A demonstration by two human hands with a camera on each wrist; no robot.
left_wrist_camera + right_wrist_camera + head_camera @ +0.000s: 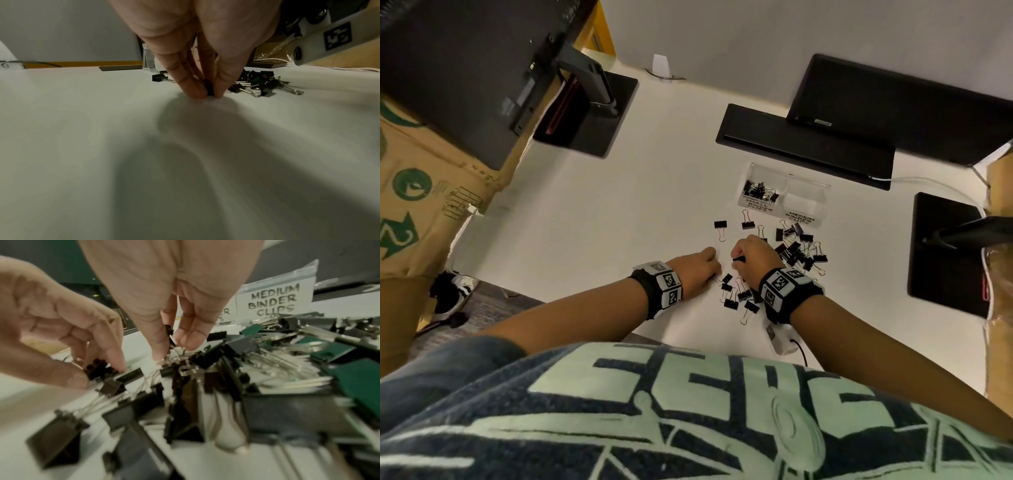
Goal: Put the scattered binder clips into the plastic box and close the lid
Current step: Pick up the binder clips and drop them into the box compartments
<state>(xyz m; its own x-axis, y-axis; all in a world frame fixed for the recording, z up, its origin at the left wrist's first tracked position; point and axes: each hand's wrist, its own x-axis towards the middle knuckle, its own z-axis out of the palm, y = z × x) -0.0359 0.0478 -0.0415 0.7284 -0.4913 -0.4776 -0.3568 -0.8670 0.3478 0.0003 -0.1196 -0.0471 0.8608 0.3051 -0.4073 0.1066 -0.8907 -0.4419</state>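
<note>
Several black binder clips (796,251) lie scattered on the white desk (592,212), more of the clips (267,386) close under my right wrist. A clear plastic box (784,195) with two labelled compartments stands behind them, lid open; the left compartment holds small clips, the right one, the "medium binder clips" compartment (274,300), looks bare. My left hand (697,270) pinches a small black clip (209,91) against the desk. My right hand (751,255) pinches another small clip (170,335) between thumb and fingers just above the pile.
A closed black laptop (804,144) and a monitor (893,106) stand behind the box. Monitor bases sit at the far left (589,113) and at the right (945,253). Cardboard boxes (424,192) flank the desk. A white cable adapter (784,339) lies near the front edge.
</note>
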